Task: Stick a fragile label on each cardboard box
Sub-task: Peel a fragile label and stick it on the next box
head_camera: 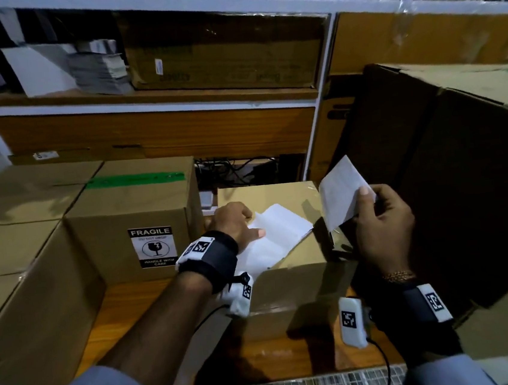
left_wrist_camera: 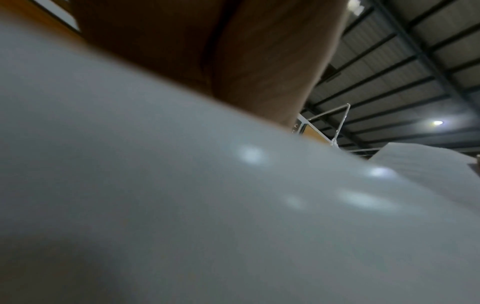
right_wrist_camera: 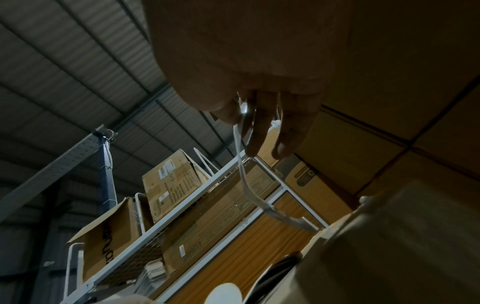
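Between your right thumb and fingers (head_camera: 367, 193) you pinch a white label (head_camera: 342, 194), raised above the low cardboard box (head_camera: 294, 285). Your left hand (head_camera: 236, 225) presses flat, fingers straight, on the label sheets (head_camera: 277, 237) lying on that box. Left of it stands a box (head_camera: 128, 205) bearing a fragile sticker (head_camera: 152, 247).

A brown wooden worktop (head_camera: 124, 312) held cardboard boxes: one with a fragile sticker (head_camera: 133, 223), a low one (head_camera: 290, 285) beside it, and a big one (head_camera: 28, 297) left.
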Motion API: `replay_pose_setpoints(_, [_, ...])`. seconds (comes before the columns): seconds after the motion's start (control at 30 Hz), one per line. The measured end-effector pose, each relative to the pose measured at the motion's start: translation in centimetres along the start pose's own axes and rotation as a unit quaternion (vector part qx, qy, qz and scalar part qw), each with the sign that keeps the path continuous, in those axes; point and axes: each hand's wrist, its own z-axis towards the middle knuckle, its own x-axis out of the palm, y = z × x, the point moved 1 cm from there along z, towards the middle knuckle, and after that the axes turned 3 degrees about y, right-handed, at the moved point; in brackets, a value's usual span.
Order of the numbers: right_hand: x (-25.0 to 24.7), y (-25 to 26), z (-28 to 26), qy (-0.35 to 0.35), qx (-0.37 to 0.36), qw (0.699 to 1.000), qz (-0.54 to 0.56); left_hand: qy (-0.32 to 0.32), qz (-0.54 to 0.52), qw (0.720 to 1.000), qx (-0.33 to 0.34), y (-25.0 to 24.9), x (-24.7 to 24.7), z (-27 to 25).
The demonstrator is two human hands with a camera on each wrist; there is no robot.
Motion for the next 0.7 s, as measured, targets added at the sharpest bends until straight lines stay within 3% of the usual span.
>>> replay_pose_setpoints(0.2, [0.6,0.0,-0.1,0.013,0.008,1.0,0.019,-0.034,-0.023,0.998,-0.044,0.5,-1.2,-1.0])
replay_pose_setpoints(0.4, [1.4,0.0,-0.9,0.02,0.009,1.0,0.019,-0.037,0.085,0.995,-0.026,-0.2,-0.6,-2.8])
replay_pose_setpoints(0.57, [1.1,0.1,-1.4,0.019,-0.014,1.0,0.017,0.011,0.17,0.985,0.036,-2.9,0.9,-4.2])
replay_pose_setpoints(0.7, [0.6,0.1,-1.2,0.022,-0.014,1.0,0.013,0.053,0.258,0.965,0.017,-3.7,3.0,-5.1])
